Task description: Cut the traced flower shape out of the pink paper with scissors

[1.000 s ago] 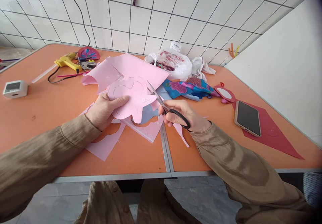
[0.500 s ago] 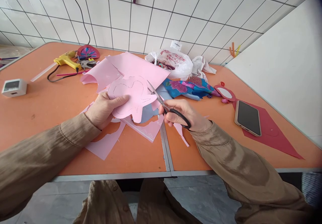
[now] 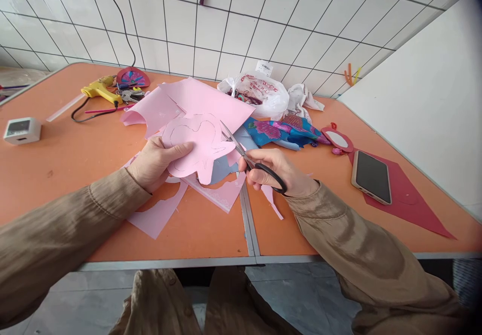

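Note:
My left hand (image 3: 154, 163) pinches a pink paper cut-out (image 3: 199, 146) with a pencilled outline, thumb on top, holding it just above the orange table (image 3: 64, 159). My right hand (image 3: 280, 172) grips black-handled scissors (image 3: 248, 159); their blades are parted and meet the right edge of the cut-out. Pink paper scraps (image 3: 158, 214) and a bluish sheet (image 3: 222, 169) lie under my hands. A bigger pink sheet (image 3: 196, 99) lies behind them.
A yellow glue gun (image 3: 98, 90), keys and a red fan piece (image 3: 132, 78) sit far left, a white cube device (image 3: 21, 130) at the left edge. A plastic bag (image 3: 258, 94), colourful cloth (image 3: 280, 131), small mirror (image 3: 337, 139), phone (image 3: 371, 176) on red paper (image 3: 414, 204) lie right.
Almost nothing differs: my right hand and the scissors have shifted very slightly to the right. The left hand keeps the cut-out where it was.

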Available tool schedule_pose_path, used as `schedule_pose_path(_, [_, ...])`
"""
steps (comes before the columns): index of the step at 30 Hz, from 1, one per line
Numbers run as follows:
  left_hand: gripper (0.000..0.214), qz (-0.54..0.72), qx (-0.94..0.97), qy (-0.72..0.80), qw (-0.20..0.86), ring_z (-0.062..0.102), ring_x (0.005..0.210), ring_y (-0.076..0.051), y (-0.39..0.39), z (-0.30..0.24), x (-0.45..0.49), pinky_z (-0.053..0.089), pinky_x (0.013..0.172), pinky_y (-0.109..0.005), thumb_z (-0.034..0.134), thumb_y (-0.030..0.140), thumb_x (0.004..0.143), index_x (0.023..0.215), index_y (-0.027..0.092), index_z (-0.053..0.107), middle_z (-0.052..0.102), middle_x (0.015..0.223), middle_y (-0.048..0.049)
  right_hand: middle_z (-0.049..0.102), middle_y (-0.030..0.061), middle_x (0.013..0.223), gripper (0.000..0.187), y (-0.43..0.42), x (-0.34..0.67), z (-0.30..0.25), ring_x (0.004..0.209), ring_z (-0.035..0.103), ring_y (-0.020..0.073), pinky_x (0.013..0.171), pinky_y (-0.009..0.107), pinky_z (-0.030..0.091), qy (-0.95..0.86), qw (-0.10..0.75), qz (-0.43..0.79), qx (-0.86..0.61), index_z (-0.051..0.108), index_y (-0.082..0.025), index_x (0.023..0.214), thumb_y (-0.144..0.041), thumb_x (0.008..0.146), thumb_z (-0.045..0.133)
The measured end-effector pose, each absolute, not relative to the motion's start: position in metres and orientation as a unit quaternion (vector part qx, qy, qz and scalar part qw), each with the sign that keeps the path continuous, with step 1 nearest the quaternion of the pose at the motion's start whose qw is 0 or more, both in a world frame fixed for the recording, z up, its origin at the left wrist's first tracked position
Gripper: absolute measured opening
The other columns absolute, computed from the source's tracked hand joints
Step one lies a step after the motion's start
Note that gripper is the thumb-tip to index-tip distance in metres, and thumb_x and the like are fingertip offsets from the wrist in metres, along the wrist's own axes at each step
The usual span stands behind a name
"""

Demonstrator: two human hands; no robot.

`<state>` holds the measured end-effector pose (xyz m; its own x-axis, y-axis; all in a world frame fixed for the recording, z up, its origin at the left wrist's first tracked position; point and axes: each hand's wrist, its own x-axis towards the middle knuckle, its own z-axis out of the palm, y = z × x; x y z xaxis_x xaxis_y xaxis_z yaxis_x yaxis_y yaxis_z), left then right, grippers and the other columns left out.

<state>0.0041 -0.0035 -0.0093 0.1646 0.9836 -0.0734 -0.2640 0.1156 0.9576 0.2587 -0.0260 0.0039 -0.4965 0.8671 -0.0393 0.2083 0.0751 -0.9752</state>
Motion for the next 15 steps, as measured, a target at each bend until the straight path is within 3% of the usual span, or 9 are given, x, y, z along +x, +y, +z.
schedule_pose_path(10, [0.032, 0.489, 0.443, 0.406, 0.632, 0.072, 0.075, -0.022, -0.0005, -0.0113, 0.0024, 0.061, 0.071, -0.031, 0.091, 0.034, 0.061, 0.083, 0.014, 0.077, 0.076, 0.077, -0.0046, 0.056, -0.0023, 0.063, 0.056, -0.026, 0.2616, 0.0035, 0.049, 0.053, 0.0083, 0.045, 0.021, 0.044, -0.685, 0.28, 0.536, -0.406, 0.059, -0.016, 0.079, -0.068, 0.071, 0.077])
schedule_pose_path(15, [0.036, 0.482, 0.448, 0.426, 0.621, 0.074, 0.083, -0.027, 0.0003, -0.0107, 0.0012, 0.062, 0.075, -0.036, 0.09, 0.035, 0.062, 0.087, 0.014, 0.076, 0.076, 0.077, -0.0061, 0.055, -0.0027, 0.063, 0.055, -0.0254, 0.264, 0.0039, 0.049, 0.053, 0.0085, 0.044, 0.021, 0.043, -0.693, 0.26, 0.53, -0.414, 0.06, -0.016, 0.081, -0.068, 0.072, 0.076])
